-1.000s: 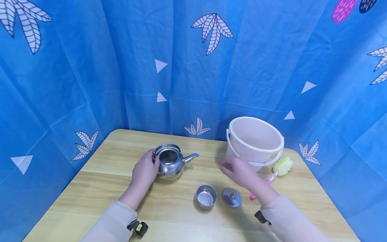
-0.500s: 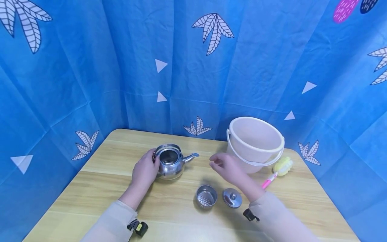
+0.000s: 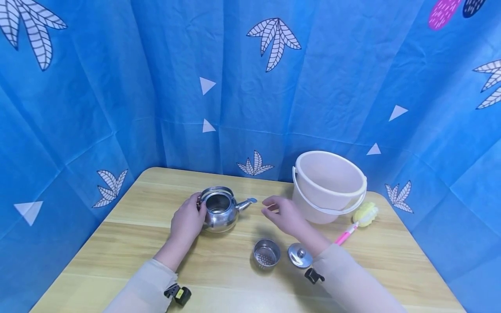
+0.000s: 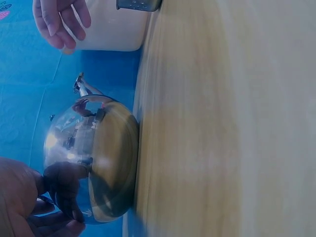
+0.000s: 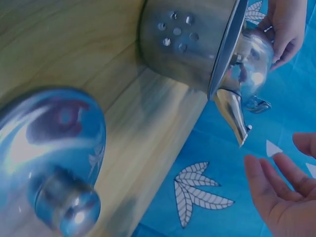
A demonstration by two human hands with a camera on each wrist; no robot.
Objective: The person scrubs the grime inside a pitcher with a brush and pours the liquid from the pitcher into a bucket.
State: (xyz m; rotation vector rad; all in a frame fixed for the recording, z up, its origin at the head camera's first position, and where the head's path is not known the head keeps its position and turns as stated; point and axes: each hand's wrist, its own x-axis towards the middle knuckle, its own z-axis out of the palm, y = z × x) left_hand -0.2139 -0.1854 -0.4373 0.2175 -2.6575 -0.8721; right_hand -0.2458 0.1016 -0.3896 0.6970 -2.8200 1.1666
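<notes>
Steel kettle [image 3: 224, 220] gripped by left hand [image 3: 188, 219]; right hand [image 3: 285, 214], empty, loosely spread, moved closer, so hands now flank it.

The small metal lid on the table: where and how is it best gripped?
Probably by its knob, pinched from above: the lid lies knob upward on the table, and the knob stands proud of the smooth metal around it.

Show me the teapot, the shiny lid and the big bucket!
Teapot [image 3: 224, 221], head view: on its round body.
Lid [image 3: 301, 253], head view: on its knob.
Bucket [image 3: 316, 197], head view: on its outer wall.
</notes>
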